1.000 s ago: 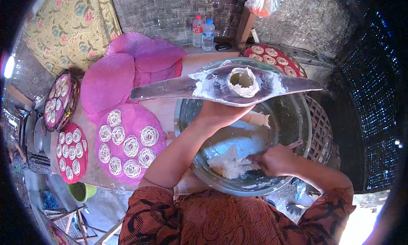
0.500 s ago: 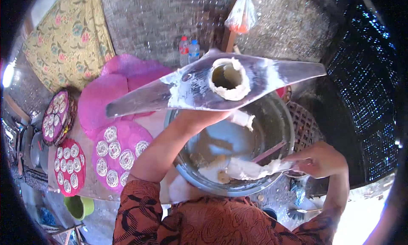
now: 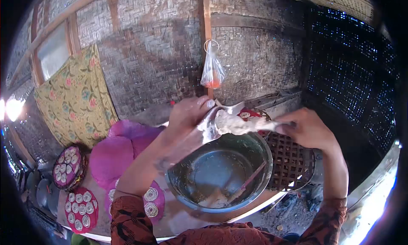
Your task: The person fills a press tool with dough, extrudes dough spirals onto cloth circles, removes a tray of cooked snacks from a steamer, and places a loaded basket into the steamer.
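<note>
My left hand is wrapped round the dark wooden press, which is tilted above the basin. Closed on a utensil loaded with pale dough, my right hand is to the right of the press. The dough touches the press's round opening, which it covers from view. Below both hands is the large basin, with a lump of dough at its near side and a flat stick leaning inside it.
Pink round sheets and a red round with coiled noodle nests lie on the left. A woven basket stands right of the basin. A plastic bag hangs on the post, and a flowered cloth hangs at the left.
My right hand has risen from the basin with dough on the utensil and brought it to the press. The press has tilted in my left hand. The view has shifted upward.
</note>
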The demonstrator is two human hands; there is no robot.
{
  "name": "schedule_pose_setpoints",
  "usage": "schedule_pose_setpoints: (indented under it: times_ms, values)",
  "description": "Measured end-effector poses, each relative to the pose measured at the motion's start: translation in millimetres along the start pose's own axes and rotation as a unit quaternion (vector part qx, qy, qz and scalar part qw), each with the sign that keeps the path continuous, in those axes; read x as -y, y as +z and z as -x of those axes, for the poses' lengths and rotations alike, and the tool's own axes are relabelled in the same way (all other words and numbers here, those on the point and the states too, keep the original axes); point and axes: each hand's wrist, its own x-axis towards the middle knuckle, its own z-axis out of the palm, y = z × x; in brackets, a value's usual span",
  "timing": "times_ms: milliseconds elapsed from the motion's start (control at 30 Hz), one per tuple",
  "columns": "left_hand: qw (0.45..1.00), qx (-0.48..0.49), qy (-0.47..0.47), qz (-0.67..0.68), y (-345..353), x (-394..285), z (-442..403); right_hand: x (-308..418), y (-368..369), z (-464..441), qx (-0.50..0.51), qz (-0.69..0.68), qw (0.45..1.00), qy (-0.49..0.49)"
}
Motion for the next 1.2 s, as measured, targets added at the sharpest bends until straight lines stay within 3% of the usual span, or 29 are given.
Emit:
schedule_pose_setpoints:
  times_ms: [33,67,100,133,167,233,333,367,400,500,567,633,700,833,867,933,1000,1033,1067,1133,1167,1200]
  values:
    - [0.999,0.042,-0.003,-0.033,6.6,2.3,5.2,21.0,5.3,-5.5,-0.063,0.180,0.981,-0.041]
    - [0.994,0.092,-0.045,-0.045,1.7,-7.3,6.5,43.3,11.3,-12.8,-0.125,0.354,0.923,-0.080]
    - [0.994,0.092,-0.041,-0.049,0.4,-12.7,8.2,66.5,22.9,-16.4,-0.078,0.411,0.907,-0.036]
    - [0.994,0.088,-0.059,-0.021,-0.3,-17.3,10.8,75.8,43.3,-15.7,-0.093,0.463,0.880,-0.046]
    - [0.993,0.084,-0.078,0.008,-1.0,-20.8,14.8,75.9,61.3,-15.3,-0.141,0.478,0.861,-0.102]
    - [0.998,0.048,-0.029,0.017,-4.1,-15.9,28.6,71.5,82.5,-10.6,-0.155,0.512,0.831,-0.151]
    - [0.990,0.104,-0.091,-0.020,-8.8,-9.0,49.0,63.6,92.1,0.9,-0.144,0.479,0.847,-0.178]
    - [0.990,0.104,-0.092,-0.024,10.8,14.0,71.0,65.5,86.9,5.4,-0.147,0.478,0.847,-0.180]
    - [0.946,0.001,-0.228,0.230,44.9,50.2,100.0,71.4,77.0,13.3,-0.140,0.477,0.856,-0.142]
    - [0.946,-0.038,-0.253,0.198,38.4,69.8,101.6,83.9,47.7,20.4,-0.158,0.451,0.873,-0.094]
    - [0.973,0.109,-0.171,-0.106,-16.9,12.9,66.1,89.4,37.1,15.8,-0.182,0.445,0.869,-0.118]
    - [0.994,0.035,-0.098,-0.034,-14.7,-7.3,51.8,93.6,45.5,1.9,-0.161,0.460,0.866,-0.115]
    - [0.991,0.037,-0.125,0.018,-3.6,-11.7,49.3,87.1,60.1,-11.7,-0.100,0.493,0.854,-0.135]
    - [0.994,0.020,-0.103,-0.010,-9.1,-12.1,44.9,86.3,64.7,5.8,-0.116,0.502,0.846,-0.136]
    - [0.995,0.015,-0.100,-0.014,-5.2,-1.1,51.3,88.1,53.3,14.2,-0.118,0.484,0.859,-0.116]
    - [0.952,-0.070,-0.215,0.207,21.1,40.2,71.9,87.2,33.4,27.1,-0.178,0.384,0.904,-0.061]
    - [0.904,-0.113,-0.262,0.318,24.4,43.0,63.5,74.6,34.0,27.1,-0.247,0.235,0.940,-0.018]
    - [0.946,-0.115,-0.216,0.211,13.5,24.4,46.9,54.8,52.4,7.8,-0.249,0.237,0.939,-0.016]
    - [0.974,-0.114,-0.169,0.102,0.9,0.1,29.7,32.8,80.7,-20.9,-0.330,0.112,0.936,-0.056]
    - [0.985,-0.109,-0.070,-0.118,-10.2,-33.3,5.2,35.9,118.3,-34.0,-0.377,-0.048,0.922,-0.073]
    - [0.983,-0.087,-0.159,-0.014,-5.9,-33.8,1.4,43.7,133.8,-32.2,-0.351,-0.080,0.931,-0.054]
    - [0.980,-0.082,-0.184,0.007,-4.2,-28.7,3.2,45.5,146.6,-31.1,-0.365,-0.074,0.925,-0.070]
